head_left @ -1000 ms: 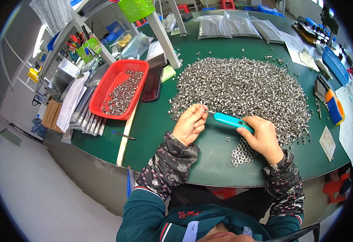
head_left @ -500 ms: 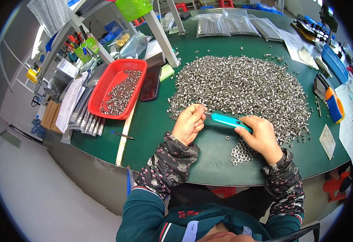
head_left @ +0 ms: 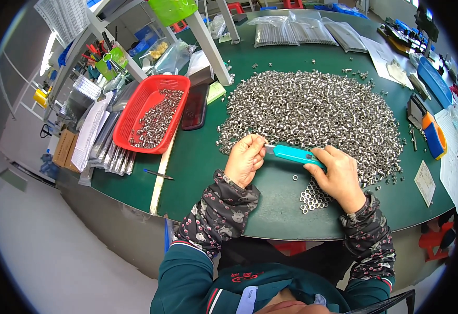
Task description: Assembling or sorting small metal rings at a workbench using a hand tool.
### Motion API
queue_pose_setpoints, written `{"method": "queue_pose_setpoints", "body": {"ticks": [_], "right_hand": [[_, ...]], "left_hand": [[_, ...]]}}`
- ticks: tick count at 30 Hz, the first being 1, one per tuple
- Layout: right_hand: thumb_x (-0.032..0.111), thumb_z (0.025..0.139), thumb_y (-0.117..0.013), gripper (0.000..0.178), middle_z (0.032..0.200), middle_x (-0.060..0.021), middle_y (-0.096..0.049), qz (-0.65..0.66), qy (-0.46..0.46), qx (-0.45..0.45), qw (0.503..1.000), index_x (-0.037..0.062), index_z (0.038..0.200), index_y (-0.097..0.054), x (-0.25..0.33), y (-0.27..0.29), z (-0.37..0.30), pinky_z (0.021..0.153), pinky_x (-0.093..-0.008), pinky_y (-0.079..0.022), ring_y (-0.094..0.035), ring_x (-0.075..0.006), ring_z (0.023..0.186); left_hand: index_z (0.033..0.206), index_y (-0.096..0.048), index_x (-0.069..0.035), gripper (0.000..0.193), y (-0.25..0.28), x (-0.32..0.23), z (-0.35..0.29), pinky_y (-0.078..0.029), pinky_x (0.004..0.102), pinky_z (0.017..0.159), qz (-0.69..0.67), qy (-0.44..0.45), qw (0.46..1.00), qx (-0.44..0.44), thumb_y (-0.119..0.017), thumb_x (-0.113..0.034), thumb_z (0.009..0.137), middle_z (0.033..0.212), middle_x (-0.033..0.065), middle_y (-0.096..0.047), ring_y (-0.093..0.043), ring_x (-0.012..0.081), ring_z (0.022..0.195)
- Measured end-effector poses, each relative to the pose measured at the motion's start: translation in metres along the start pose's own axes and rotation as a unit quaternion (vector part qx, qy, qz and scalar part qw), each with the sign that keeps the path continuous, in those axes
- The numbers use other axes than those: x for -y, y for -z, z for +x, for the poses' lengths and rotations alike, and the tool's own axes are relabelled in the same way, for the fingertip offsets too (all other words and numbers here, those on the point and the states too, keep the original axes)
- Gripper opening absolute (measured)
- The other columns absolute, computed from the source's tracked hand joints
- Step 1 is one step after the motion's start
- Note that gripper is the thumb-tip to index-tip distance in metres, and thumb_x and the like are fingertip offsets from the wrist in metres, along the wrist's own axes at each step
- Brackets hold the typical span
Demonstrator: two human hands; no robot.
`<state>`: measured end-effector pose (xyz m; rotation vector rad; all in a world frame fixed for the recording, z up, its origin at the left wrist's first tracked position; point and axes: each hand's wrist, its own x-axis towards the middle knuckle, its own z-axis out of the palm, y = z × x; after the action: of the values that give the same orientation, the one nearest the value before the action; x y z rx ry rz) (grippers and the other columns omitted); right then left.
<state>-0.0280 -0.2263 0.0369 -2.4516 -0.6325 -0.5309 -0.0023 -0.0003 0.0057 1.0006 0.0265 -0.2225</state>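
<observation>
My right hand (head_left: 337, 175) is wrapped round a turquoise utility knife (head_left: 291, 154), its blade pointing left. My left hand (head_left: 245, 161) is closed in a pinch at the blade's tip; whatever sits between the fingertips is too small to make out, perhaps a metal ring. Beyond both hands spreads a large heap of small shiny metal rings (head_left: 312, 107). Beside my right hand, a flat cluster of rings (head_left: 312, 198) lies in neat rows, partly under that hand. One single ring (head_left: 295, 178) rests apart, between the hands.
A red plastic basket (head_left: 124, 125) with more metal pieces stands at the left, near a dark phone (head_left: 195, 107) and a pen (head_left: 158, 174). Bagged tubes (head_left: 276, 34) lie at the back. An orange and blue tool (head_left: 435, 137) and a card (head_left: 424, 183) are at the right.
The knife has shifted slightly in my right hand, and more of its blade shows beside my left fingertips. Both hands stay almost in place.
</observation>
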Motion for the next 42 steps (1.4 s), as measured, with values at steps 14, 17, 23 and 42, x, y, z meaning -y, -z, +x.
{"method": "queue_pose_setpoints", "body": {"ticks": [14, 17, 23, 42], "right_hand": [[0.022, 0.067, -0.070, 0.026, 0.065, -0.0064, -0.048, -0.046, 0.047, -0.036, 0.997, 0.0079, 0.086, -0.060, 0.000, 0.002, 0.001, 0.051, -0.0355, -0.042, -0.054, -0.0238, 0.059], [0.022, 0.067, -0.070, 0.026, 0.065, -0.0056, -0.047, -0.056, 0.058, -0.029, 0.996, 0.0086, 0.086, -0.059, 0.000, 0.004, 0.002, 0.052, -0.0351, -0.042, -0.053, -0.0227, 0.061], [0.022, 0.065, -0.070, 0.030, 0.068, -0.0043, -0.046, -0.087, 0.105, -0.038, 0.990, 0.0086, 0.089, -0.058, -0.003, 0.005, 0.003, 0.055, -0.0342, -0.040, -0.050, -0.0212, 0.065], [0.024, 0.065, -0.066, 0.032, 0.073, -0.0030, -0.045, -0.184, 0.180, -0.077, 0.963, 0.0118, 0.094, -0.058, -0.003, 0.018, 0.008, 0.059, -0.0335, -0.033, -0.045, -0.0198, 0.067]], "left_hand": [[0.083, -0.053, -0.006, 0.014, 0.000, -0.007, 0.000, -0.021, 0.0153, 0.036, 0.075, 0.027, 0.997, 0.001, -0.049, -0.017, 0.091, 0.060, -0.0014, -0.045, -0.029, 0.0009, 0.040], [0.082, -0.052, -0.006, 0.014, 0.001, -0.014, -0.001, -0.021, 0.0152, 0.036, 0.083, 0.070, 0.994, 0.011, -0.050, -0.017, 0.091, 0.059, -0.0019, -0.044, -0.029, 0.0007, 0.040], [0.081, -0.052, -0.006, 0.014, 0.013, -0.019, 0.003, -0.020, 0.0151, 0.035, 0.085, 0.140, 0.984, 0.068, -0.051, -0.016, 0.090, 0.060, -0.0024, -0.044, -0.029, 0.0002, 0.040], [0.078, -0.053, -0.007, 0.012, 0.016, -0.016, 0.003, -0.020, 0.0154, 0.037, 0.131, 0.204, 0.961, 0.130, -0.055, -0.015, 0.088, 0.069, -0.0015, -0.050, -0.032, -0.0001, 0.047]]}}
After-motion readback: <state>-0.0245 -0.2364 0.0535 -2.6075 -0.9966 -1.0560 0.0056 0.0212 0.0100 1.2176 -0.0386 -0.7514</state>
